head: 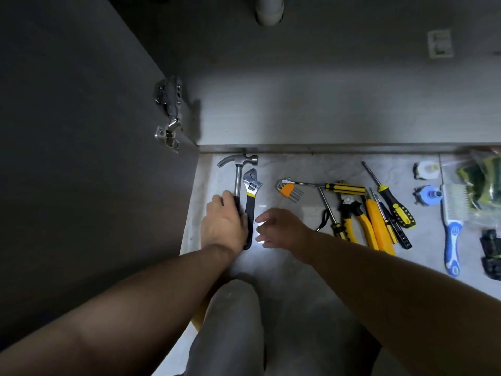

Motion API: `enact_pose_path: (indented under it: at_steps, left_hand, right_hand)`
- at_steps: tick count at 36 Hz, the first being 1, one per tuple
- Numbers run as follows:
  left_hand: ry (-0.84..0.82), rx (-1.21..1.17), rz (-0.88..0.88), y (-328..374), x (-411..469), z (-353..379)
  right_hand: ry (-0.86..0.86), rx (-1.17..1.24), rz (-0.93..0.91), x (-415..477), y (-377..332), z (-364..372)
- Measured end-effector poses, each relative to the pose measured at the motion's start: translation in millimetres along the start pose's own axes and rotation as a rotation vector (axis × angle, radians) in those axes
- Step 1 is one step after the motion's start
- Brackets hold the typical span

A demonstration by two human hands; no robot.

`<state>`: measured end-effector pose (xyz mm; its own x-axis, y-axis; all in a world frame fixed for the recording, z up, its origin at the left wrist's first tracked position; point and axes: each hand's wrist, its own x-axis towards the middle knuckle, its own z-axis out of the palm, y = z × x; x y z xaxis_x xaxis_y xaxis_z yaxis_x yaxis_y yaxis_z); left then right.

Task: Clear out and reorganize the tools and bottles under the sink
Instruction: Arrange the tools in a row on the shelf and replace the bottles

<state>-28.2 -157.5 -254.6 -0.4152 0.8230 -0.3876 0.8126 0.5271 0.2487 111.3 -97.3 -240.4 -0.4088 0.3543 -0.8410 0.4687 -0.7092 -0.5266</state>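
Reaching down to the pale tiled floor (298,169), the left hand (223,223) grasps the black grip of a claw hammer (238,172), whose steel head lies up against the cabinet's bottom edge. An adjustable wrench (250,191) lies just beside the hammer on its right, parallel to it, jaw end toward the cabinet. The right hand (279,229) hovers near the wrench's handle with its fingers spread and relaxed, holding nothing.

Further right the other tools lie in a loose cluster: a folding hex key set (287,188), a screwdriver with a yellow-and-black striped handle (344,187), yellow-handled pliers (352,213), and a black-and-yellow screwdriver (393,202). Well to the right lies a blue-and-white scrub brush (452,213), beside a clear bag (479,180) (its contents look green and yellow, but I cannot tell what they are).

The cabinet door (81,131) stands open on the left, its metal hinge (169,115) showing. A white drain pipe (269,9) hangs inside the cabinet at the top.
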Motion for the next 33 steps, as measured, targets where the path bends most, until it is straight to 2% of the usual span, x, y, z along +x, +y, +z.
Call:
enact_pose_path:
  at_steps: [3, 5, 7, 10, 13, 15, 21, 25, 29, 33]
  left_hand:
    - [-0.065, 0.14, 0.227, 9, -5, -2]
    - [-0.154, 0.156, 0.251, 17, -8, -1]
    - [-0.192, 0.15, 0.228, 26, -11, 0]
    - [-0.233, 0.199, 0.221, 33, -13, 0]
    - [-0.247, 0.214, 0.245, 35, -11, -2]
    - [-0.248, 0.203, 0.259, 35, -11, -3]
    - [-0.232, 0.174, 0.26, 34, -10, 0]
    - [-0.203, 0.175, 0.253, 39, -11, -1]
    - [-0.105, 0.125, 0.292, 57, -8, -3]
    - [-0.29, -0.106, 0.291, 79, 5, 0]
  right_hand:
    - [-0.051, -0.393, -0.039, -9, 0, -23]
    - [-0.117, -0.823, -0.078, -17, -4, -51]
    - [-0.148, -1.053, -0.084, -29, -10, -83]
    - [-0.103, -1.021, -0.082, -48, -13, -130]
    - [0.014, -0.948, -0.071, -67, -2, -166]
    - [0.104, -1.032, -0.117, -69, 12, -178]
    - [0.424, -1.092, -0.143, -47, 44, -161]
    - [0.603, -1.123, -0.082, -33, 44, -144]
    - [0.69, -1.069, -0.018, -20, 40, -141]
    - [0.702, -1.034, 0.031, -17, 39, -147]
